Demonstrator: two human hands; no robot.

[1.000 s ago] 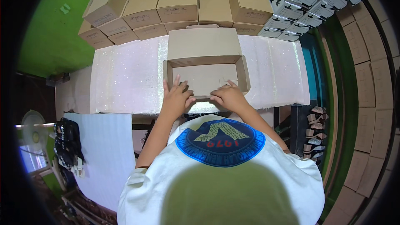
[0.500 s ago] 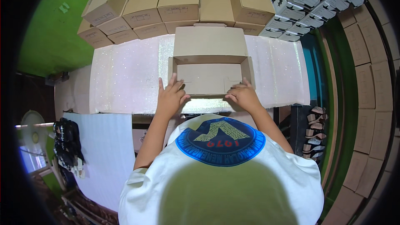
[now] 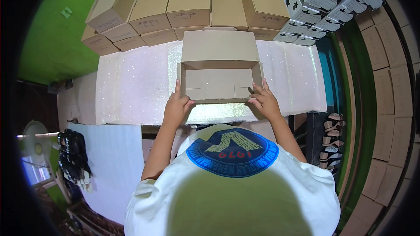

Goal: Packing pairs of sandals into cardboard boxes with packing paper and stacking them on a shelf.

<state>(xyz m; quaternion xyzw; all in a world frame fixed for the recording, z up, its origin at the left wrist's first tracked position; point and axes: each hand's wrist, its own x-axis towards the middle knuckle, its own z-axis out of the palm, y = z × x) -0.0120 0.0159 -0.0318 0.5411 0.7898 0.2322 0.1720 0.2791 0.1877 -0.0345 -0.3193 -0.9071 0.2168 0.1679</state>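
A brown cardboard box [image 3: 214, 80] lies in front of me with its lid [image 3: 219, 46] folded back on the far side. Its inside shows bare brown walls and a floor, with slit flaps along the near part. At the near left corner, my left hand [image 3: 176, 107] grips the box, fingers along the left wall and thumb at the front edge. My right hand [image 3: 266, 102] holds the near right corner, its fingers over the right wall and its thumb by the front edge.
The box rests on a pale glittery cloth [image 3: 131, 87]. Closed brown boxes [image 3: 188, 0] are stacked behind it, white star-patterned boxes [image 3: 302, 11] at the far right. Shoes [image 3: 331, 142] stand on the right; a white surface [image 3: 107, 157] and dark sequined items [image 3: 72, 153] are at left.
Both hands have shifted from the front wall's inner side outward to the box's near corners. The right hand has moved right onto the side wall; the box looks slightly lower in the view.
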